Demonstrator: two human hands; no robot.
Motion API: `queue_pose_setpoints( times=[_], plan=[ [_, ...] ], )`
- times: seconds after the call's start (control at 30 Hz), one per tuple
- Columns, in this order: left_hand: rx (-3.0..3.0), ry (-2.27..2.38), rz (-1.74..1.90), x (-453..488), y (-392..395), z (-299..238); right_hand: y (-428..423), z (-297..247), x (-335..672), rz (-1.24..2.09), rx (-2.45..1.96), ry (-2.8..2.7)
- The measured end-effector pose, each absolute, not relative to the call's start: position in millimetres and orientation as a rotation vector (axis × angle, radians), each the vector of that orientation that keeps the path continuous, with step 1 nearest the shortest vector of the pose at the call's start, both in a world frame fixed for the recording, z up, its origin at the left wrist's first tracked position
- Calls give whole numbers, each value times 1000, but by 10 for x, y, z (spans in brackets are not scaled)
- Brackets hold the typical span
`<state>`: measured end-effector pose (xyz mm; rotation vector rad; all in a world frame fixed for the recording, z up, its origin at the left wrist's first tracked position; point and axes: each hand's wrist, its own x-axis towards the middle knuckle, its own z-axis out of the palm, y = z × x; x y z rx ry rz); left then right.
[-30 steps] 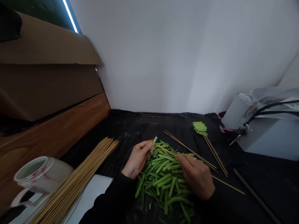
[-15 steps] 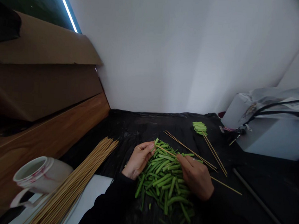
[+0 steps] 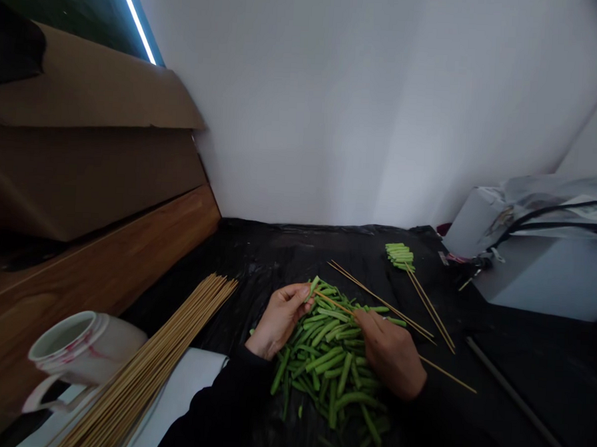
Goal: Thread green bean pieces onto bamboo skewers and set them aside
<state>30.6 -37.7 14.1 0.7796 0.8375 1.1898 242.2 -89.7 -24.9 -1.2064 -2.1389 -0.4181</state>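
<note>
Left hand (image 3: 279, 319) pinches a green bean (image 3: 314, 284) at the tip of a bamboo skewer (image 3: 334, 301), right hand (image 3: 392, 354) gripping the skewer over the bean pile (image 3: 328, 365), its tip now slid further into the left hand's pinch.

One pile of cut beans (image 3: 328, 368), too many to count, lies at the centre of this clock, with two hands on it: the left (image 3: 278, 322) pinching one bean (image 3: 314, 284), the right (image 3: 391, 355) holding one skewer (image 3: 445, 374). At 1 o'clock are two loose skewers (image 3: 379, 298) and one stack of beans (image 3: 399, 257) on two more skewers (image 3: 429, 307). At 2 o'clock sits one box (image 3: 540, 276), and at 4 o'clock one rod (image 3: 521, 415). At 9 o'clock lies one bundle of skewers (image 3: 141, 369), too many to count, and at 8 o'clock one mug (image 3: 86, 346) and one paper sheet (image 3: 185, 378).
</note>
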Motion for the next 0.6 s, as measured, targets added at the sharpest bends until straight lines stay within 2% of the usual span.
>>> queue_pose_setpoints(
  times=[0.6],
  plan=[
    [744,832,1141,302,-394,159,-923,-260,2364,-362,-1134,-2041]
  ],
)
